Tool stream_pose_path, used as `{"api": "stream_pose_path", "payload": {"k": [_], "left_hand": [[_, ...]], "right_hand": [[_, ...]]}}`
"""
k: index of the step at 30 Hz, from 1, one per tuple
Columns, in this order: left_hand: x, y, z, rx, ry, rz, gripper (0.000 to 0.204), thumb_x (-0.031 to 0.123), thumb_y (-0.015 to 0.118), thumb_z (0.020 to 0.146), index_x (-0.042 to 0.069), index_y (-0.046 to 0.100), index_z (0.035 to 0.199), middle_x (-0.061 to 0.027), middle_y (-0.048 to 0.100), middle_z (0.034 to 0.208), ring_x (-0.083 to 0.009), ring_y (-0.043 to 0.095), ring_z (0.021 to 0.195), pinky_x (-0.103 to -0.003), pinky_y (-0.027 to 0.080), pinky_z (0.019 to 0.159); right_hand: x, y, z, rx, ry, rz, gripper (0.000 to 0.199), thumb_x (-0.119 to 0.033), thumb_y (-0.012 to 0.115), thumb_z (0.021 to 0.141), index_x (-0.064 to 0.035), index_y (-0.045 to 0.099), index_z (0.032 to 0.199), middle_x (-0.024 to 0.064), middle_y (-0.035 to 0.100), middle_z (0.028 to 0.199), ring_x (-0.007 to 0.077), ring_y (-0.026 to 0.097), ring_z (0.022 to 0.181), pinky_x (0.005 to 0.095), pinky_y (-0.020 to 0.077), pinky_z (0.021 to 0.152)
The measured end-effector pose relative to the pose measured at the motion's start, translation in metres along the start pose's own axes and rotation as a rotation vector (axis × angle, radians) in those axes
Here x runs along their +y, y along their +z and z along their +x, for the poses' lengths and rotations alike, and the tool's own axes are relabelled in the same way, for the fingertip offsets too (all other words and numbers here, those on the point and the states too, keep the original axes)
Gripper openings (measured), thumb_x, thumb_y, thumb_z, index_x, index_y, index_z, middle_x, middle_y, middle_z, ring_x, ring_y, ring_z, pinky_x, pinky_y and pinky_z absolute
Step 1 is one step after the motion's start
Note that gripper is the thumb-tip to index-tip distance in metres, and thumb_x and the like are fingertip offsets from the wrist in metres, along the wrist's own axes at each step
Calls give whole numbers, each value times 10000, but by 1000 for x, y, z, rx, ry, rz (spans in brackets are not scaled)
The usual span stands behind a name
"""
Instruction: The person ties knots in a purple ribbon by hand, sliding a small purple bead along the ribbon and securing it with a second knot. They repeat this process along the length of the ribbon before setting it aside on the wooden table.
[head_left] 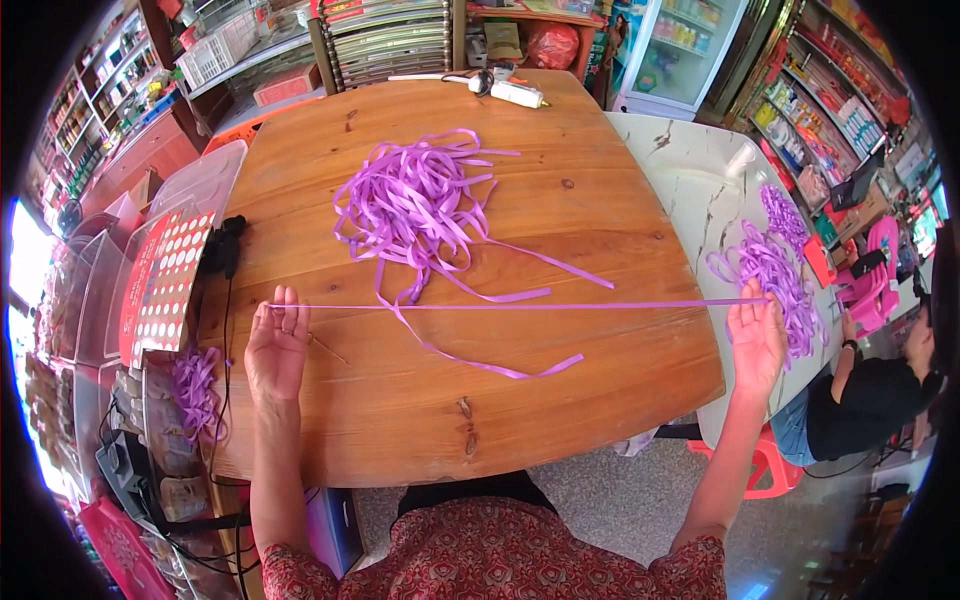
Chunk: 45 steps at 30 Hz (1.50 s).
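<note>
A narrow purple ribbon (540,305) is stretched taut and nearly straight across the wooden table, held at both ends. My left hand (277,345) pinches its left end between thumb and fingertips, palm turned up, over the table's left side. Its other end is pinched in my right hand (756,340), out past the table's right edge. Beyond the taut strip lies a loose, tangled heap of purple ribbon (410,200). Several loose ends trail from the heap toward the right, and one passes under the stretched ribbon to the near side.
A glue gun (515,94) lies at the far edge of the wooden table (600,200). More purple ribbon (770,270) is piled on a white marbled table (665,150) to the right, near a seated person (865,410). At left are a dotted red box (165,290), a black cable and another ribbon bunch (197,390).
</note>
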<state>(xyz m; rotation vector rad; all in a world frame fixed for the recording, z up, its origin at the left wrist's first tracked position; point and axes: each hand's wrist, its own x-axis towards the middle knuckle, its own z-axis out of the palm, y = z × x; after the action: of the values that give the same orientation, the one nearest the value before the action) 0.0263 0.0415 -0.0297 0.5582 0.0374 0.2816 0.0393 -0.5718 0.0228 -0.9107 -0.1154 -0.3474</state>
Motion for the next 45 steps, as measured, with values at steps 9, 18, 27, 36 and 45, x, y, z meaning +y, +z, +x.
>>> {"api": "stream_pose_path", "payload": {"k": [9,18,27,36,45], "left_hand": [[-29,53,-7,34,4,242,176,103,523,951,38,557,1110,-9,538,768,-72,372,570,-232,355,551],[-94,99,-33,-185,-250,475,157,68,594,907,59,611,1062,-19,649,847,-54,475,652,-197,388,591],[-97,106,-50,-232,-403,593,218,88,542,942,71,631,1141,25,621,862,-28,471,739,-175,381,680],[-96,103,-49,-423,-267,895,234,56,554,933,70,636,1152,59,580,911,-35,487,804,-206,402,732],[-97,107,-53,-267,-316,679,353,-46,604,860,9,562,1206,-40,630,922,-114,609,902,-251,477,862]], "right_hand": [[17,-5,7,-124,82,549,203,-78,486,964,-20,527,1155,48,565,962,140,508,852,338,404,817],[88,153,-30,-343,-19,-546,211,26,575,872,17,563,1083,72,616,833,87,540,676,218,428,599],[142,202,-40,-702,24,-525,261,58,664,808,40,628,1066,93,603,1010,124,590,848,224,481,734],[162,206,-46,-727,33,-552,207,73,652,811,5,675,1005,70,624,923,119,613,820,219,498,693],[161,205,-52,-697,82,-545,233,103,639,815,41,636,1040,84,619,935,117,614,831,214,512,727]]}}
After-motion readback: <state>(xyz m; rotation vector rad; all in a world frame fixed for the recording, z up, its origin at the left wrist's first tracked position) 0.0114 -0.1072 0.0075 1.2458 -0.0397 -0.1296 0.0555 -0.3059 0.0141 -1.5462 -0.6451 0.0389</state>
